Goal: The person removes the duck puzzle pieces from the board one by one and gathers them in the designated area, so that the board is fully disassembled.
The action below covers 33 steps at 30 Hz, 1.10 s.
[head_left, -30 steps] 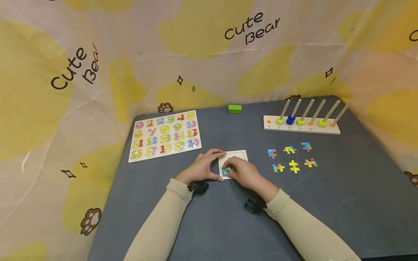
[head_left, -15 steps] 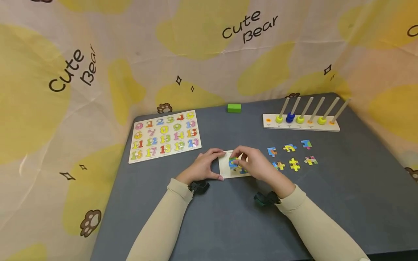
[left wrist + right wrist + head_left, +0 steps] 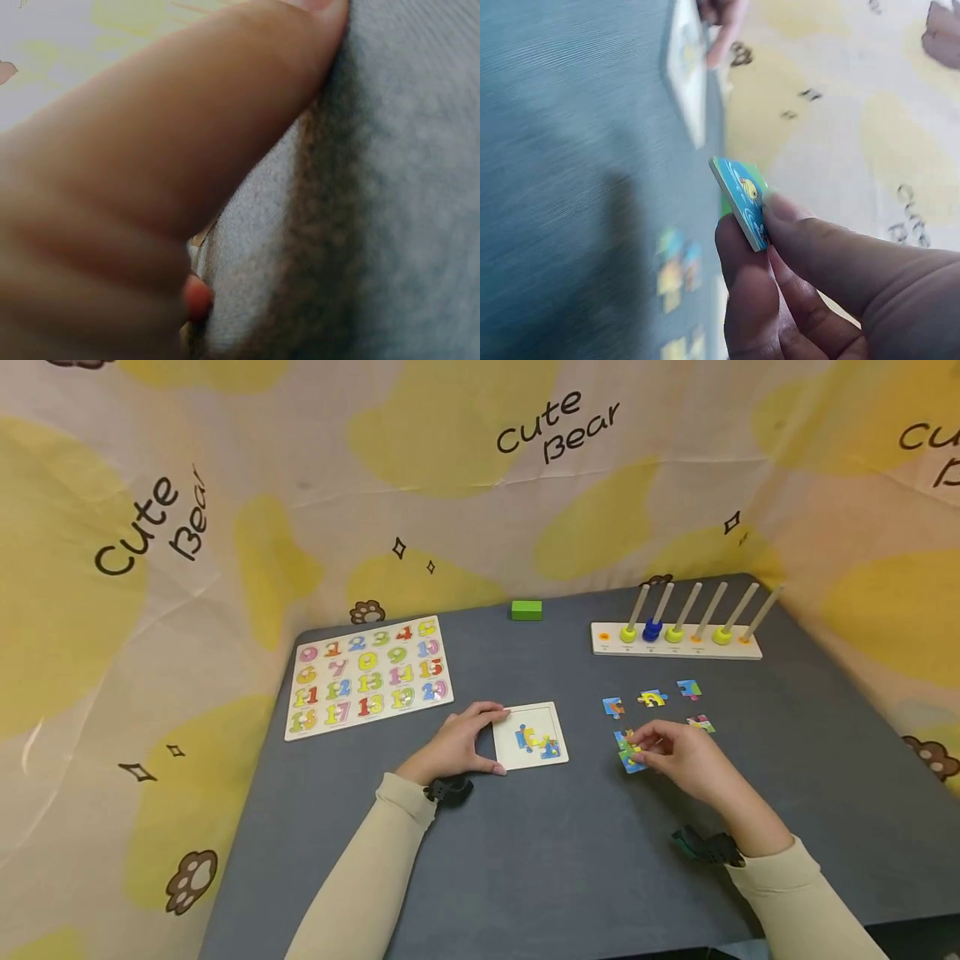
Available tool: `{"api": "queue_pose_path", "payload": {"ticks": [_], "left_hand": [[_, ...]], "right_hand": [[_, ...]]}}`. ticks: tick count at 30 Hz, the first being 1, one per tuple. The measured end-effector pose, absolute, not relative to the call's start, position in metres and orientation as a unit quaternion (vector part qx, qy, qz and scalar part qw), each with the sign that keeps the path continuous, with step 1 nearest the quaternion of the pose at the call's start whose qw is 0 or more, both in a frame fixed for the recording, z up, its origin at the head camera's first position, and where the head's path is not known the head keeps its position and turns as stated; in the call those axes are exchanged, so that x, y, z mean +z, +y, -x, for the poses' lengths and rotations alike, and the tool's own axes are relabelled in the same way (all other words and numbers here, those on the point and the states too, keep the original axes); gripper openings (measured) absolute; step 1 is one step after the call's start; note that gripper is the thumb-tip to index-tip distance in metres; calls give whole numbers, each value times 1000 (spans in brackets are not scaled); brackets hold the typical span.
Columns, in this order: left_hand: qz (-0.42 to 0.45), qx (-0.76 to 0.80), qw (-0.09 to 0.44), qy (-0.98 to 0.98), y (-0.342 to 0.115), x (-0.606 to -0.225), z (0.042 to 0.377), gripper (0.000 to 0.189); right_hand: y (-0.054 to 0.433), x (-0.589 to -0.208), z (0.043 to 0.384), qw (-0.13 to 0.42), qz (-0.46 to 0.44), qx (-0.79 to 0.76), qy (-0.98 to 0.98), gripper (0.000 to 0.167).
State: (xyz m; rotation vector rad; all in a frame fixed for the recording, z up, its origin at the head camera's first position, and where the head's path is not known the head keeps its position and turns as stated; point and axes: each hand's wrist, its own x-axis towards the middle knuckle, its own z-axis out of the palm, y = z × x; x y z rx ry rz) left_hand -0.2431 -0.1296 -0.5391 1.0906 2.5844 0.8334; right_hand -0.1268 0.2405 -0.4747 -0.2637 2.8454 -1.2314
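Observation:
My left hand holds the left side of a small white puzzle tray, its fingers at the upper corner and thumb at the lower one. Joined blue and yellow jigsaw pieces lie inside the tray. To the right, my right hand pinches a blue-green jigsaw piece between thumb and fingers, above the table. A yellow fish or duck shape is printed on it. Loose jigsaw pieces, among them a yellow rainbow piece, a blue one and a pink-green one, lie beyond; my hand partly hides others.
A white number board lies at the back left. A green block sits at the back middle. At the back right stands a white peg board with upright rods and yellow and blue rings. A printed cloth hangs behind.
My right hand has lifted the blue-green jigsaw piece out of the tray and carried it right, over the loose pieces. My left hand stays at the tray.

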Motion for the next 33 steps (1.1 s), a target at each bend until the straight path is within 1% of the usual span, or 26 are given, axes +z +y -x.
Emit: {"api": "queue_pose_path", "payload": {"ticks": [6,14,17,22,24,30,33], "left_hand": [[-372,286,103,877,-130,-538,242,96],[-369,286,100,879,-129,-538,241,98],[-367,289,99,879,-129,-539,241,99],[-368,290,99,878,-128,-540,242,100],[-369,289,99,878,-128,-540,242,101],[-367,290,100,878,-129,-540,242,104],[-367,290,102,878,-130,-540,243,103]], "right_hand": [[257,-495,108,39,39,-396,916,9],[258,-507,103,62,14,-412,909,12],[258,-509,103,61,13,-406,912,12],[256,-508,105,37,16,-370,928,10],[255,-508,105,28,18,-351,936,13],[243,-503,112,25,21,-311,950,37],[223,-496,120,8,39,-309,950,37]]}}
